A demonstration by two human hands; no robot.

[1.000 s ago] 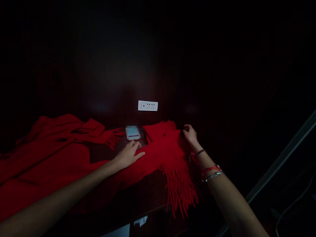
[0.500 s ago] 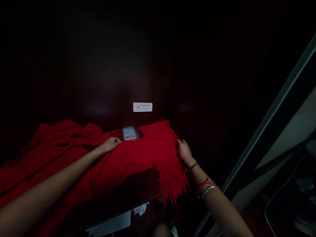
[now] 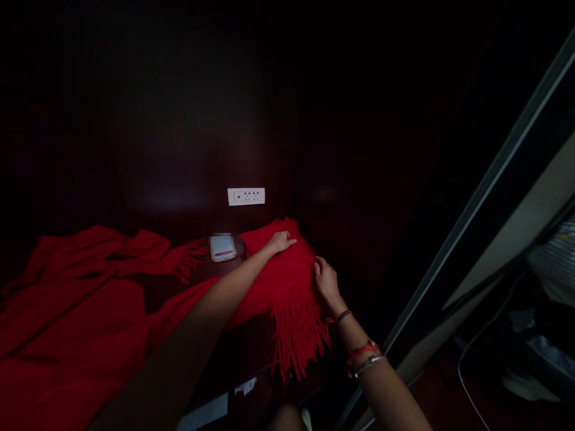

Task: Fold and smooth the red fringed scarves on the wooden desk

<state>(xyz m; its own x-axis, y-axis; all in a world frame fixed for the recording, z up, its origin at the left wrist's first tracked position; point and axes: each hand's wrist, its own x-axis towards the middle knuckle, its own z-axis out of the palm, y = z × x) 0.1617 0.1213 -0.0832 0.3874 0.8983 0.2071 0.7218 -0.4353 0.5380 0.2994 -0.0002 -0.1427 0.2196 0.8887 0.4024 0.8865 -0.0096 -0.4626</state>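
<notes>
A red fringed scarf (image 3: 269,276) lies in a folded layer on a dark wooden surface, its tassels hanging over the front edge. My left hand (image 3: 281,241) reaches across and rests on the scarf's upper part, fingers stretched to the right. At the scarf's right edge is my right hand (image 3: 327,281), its bent fingers closed at the cloth; the fingertips are partly hidden. A phone (image 3: 223,247) with a lit screen lies just left of the folded part. More red cloth (image 3: 81,317) spreads to the left, with a fringed end near the phone.
A white socket panel (image 3: 246,196) is on the dark back wall. Papers (image 3: 209,412) show below the front edge. At right runs a slanted metal frame edge (image 3: 476,203), with a white cable (image 3: 465,371) and dim items beyond it.
My left hand has left the cloth by the phone and moved right onto the scarf's upper part. The phone and dark surface around it are more exposed. My right hand stays at the right edge.
</notes>
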